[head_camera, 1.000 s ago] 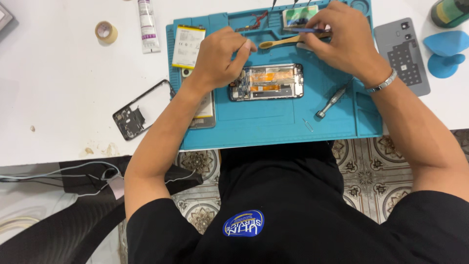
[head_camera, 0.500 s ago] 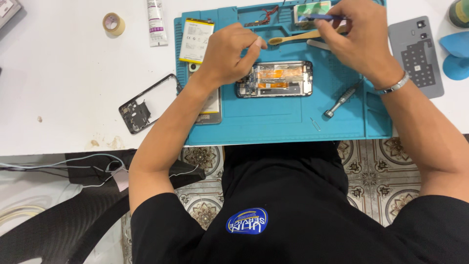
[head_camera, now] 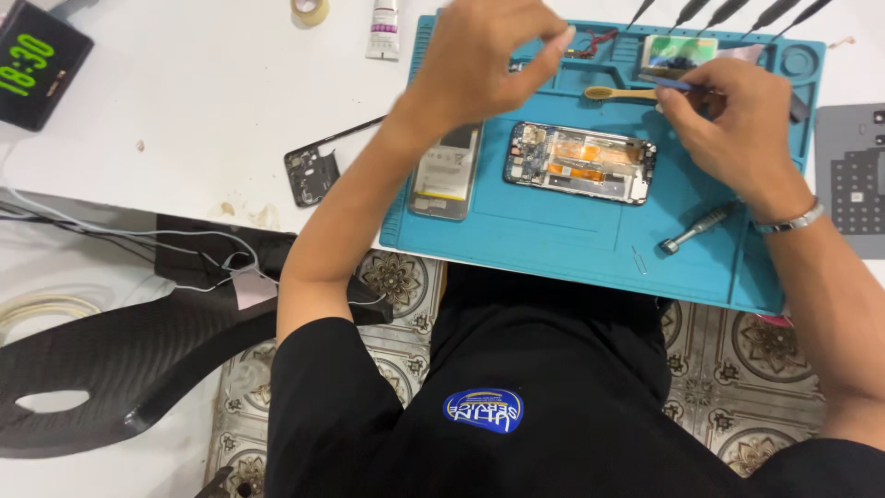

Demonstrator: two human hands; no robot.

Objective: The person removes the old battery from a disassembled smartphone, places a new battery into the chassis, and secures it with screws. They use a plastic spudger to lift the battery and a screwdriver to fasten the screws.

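A phone repair workshop. On the white tabletop (head_camera: 184, 120) lies a blue repair mat (head_camera: 572, 244) carrying an opened phone (head_camera: 581, 162), a small screwdriver (head_camera: 696, 228) and a row of precision tools (head_camera: 728, 11). A loose phone frame (head_camera: 313, 171) lies beside the mat.

Left hand (head_camera: 479, 65) motion-blurred; grip contents unclear.

On the white counter (head_camera: 184, 111) a black digital clock (head_camera: 37, 65) with green digits stands at the far left. A roll of tape (head_camera: 311, 10) and a white tube (head_camera: 383, 28) lie at the top edge. A black phone frame (head_camera: 311, 172) lies near the counter's edge. Below, a black chair (head_camera: 120, 360) stands on the patterned tile floor (head_camera: 737, 369).
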